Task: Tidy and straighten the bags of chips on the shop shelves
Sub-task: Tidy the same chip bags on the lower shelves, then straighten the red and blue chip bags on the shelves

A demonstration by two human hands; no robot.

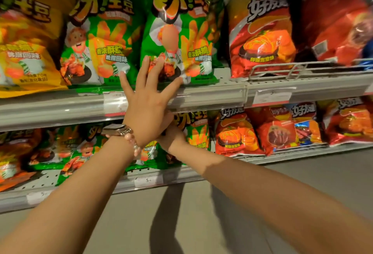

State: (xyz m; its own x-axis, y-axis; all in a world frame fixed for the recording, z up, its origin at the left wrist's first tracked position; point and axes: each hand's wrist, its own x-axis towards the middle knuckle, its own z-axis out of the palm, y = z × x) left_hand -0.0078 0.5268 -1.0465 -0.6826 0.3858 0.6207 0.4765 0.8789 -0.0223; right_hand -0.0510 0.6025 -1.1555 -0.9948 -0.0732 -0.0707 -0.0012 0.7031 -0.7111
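1. Pressing flat with spread, straight fingers, the left hand [148,102] has its fingertips against the lower front of a green chip bag [177,35] standing upright on the upper shelf [60,108]; nothing is curled round or pinched, the palm stays off the bag and crosses the shelf's front rail.
2. Behind and below that wrist, the right hand [171,132] is mostly hidden by the left one; it reaches toward the green bags on the lower shelf [181,175], and whether its fingers hold anything cannot be told.
3. The left wrist carries a watch [118,129] and a bead bracelet [134,145].
4. Just left of the pressed bag stands a second green bag [99,37], also upright, the two nearly touching side by side.
5. Farther left on the same shelf a yellow bag [28,41] leans forward, its lower edge at the rail.
6. To the right, a red bag [260,35] stands behind a wire divider [282,67], and another red bag [339,17] tilts at the far right, blurred.
7. Price tags [270,97] sit in the clear strip along the upper rail.
8. The lower shelf holds more green bags [193,130] lying loosely at the left and middle, and red bags [236,132] standing at the right.
9. Grey floor [201,223] lies beneath both forearms.
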